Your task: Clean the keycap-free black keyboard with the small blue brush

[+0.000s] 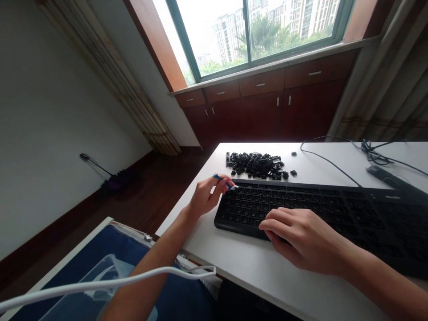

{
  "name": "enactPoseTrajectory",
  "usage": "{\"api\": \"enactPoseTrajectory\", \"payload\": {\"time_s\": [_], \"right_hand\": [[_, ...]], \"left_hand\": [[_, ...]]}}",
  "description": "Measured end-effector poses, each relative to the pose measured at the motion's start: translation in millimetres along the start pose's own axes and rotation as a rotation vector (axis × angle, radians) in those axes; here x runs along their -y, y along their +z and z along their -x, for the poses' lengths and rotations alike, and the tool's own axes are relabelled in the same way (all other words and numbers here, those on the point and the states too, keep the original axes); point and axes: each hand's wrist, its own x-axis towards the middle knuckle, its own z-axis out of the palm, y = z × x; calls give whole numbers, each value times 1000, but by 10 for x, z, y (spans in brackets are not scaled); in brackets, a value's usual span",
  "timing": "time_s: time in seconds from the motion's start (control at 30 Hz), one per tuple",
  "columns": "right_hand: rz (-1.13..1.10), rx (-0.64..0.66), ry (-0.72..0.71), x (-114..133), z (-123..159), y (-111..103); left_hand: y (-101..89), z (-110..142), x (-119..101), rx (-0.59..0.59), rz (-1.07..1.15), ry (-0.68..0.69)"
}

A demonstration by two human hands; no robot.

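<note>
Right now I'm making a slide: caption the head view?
Left hand holding a white-tipped blue tool at a black keyboard, right hand on its near edge, loose keycaps behind.

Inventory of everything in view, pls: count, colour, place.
keyboard: 1, black, on table
keycaps: many, black, piled behind keyboard, few loose
brush-like tool: 1, blue and white, over keyboard's left end
cable: black, behind keyboard, count unclear
table: 1, white, centre
white cord: 1, foreground
clear plastic: on blue fabric, lower left
window: 1, green-framed, back
cabinets: red-brown, below window
curtains: 2, beige, either side
left hand: 1, holding tool
right hand: 1, at keyboard's front edge
</note>
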Motion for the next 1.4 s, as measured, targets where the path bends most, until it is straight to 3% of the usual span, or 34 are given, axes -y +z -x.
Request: {"api": "enactPoseTrajectory", "payload": {"time_s": [0.13,0.23,0.4,0.57,0.7,0.8,0.97,1.13,1.23,1.4], "right_hand": [[0,14,5,2,2,-8],[-5,16,9,4,-3,-11],[-10,5,2,3,-1,-3],[-25,60,33,1,6,-3],[-40,70,35,-1,9,-7],[-30,72,37,-4,17,-2],[-34,69,42,-5,21,7],[-30,77,48,-3,12,3],[-34,79,49,-2,5,2],[-34,76,42,2,2,0]], "left_hand": [[-49,-11,99,-146,-218,-38],[-38,-2,100,-193,-166,-51],[33,9,35,-160,103,20],[13,-12,29,-38,13,-40],[-29,-29,65,-165,-169,-111],[-28,-27,86,-247,-156,-133],[23,-14,53,-202,86,-72],[-2,-6,48,-65,-37,-75],[-18,0,70,-136,-71,-107],[13,-12,44,-200,78,-85]]}}
